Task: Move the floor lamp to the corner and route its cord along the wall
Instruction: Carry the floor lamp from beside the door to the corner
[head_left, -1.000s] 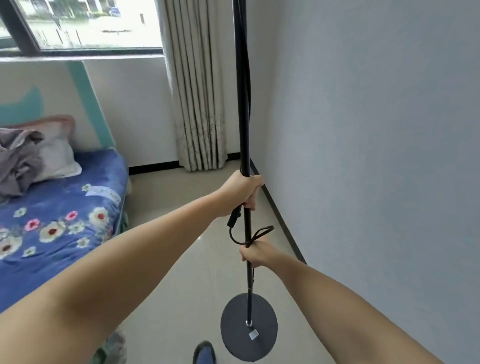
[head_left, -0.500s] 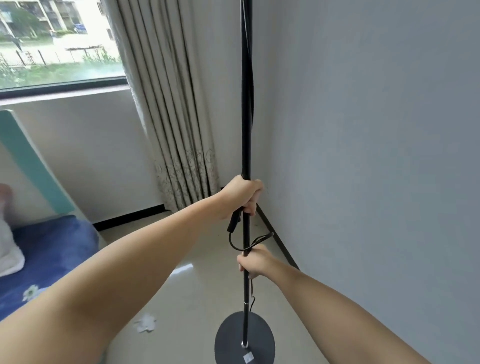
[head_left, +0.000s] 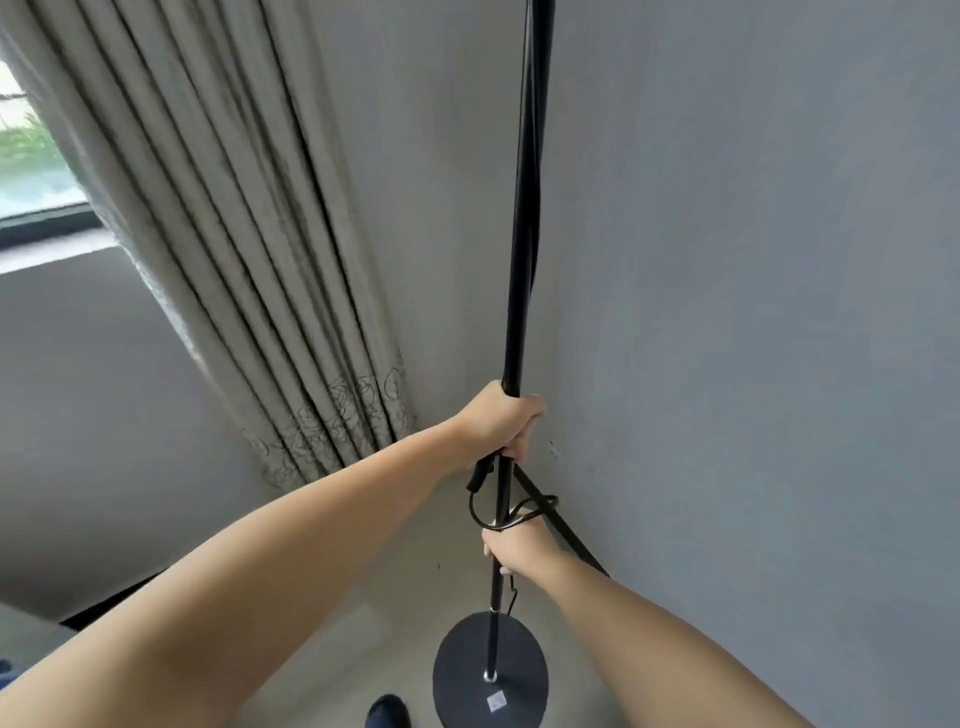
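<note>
The floor lamp is a thin black pole (head_left: 524, 234) rising out of the top of the view from a round black base (head_left: 467, 670) near the bottom. My left hand (head_left: 501, 418) is wrapped around the pole about halfway up. Lower down, my right hand (head_left: 514, 548) grips the pole too. The black cord (head_left: 480, 506) runs down beside the pole, passes through my left hand and forms a small loop between my two hands. The lamp head is out of view.
A grey wall (head_left: 753, 312) fills the right side, with a black skirting board (head_left: 561, 525) meeting the pale floor (head_left: 363, 644). A beige pleated curtain (head_left: 249, 260) hangs in the corner beside the window (head_left: 31, 171). A dark shoe tip (head_left: 387, 713) shows near the base.
The view has moved forward and right toward the corner with the lamp; the bed has left the view and the curtain and wall now fill it. Both hands keep the same grip.
</note>
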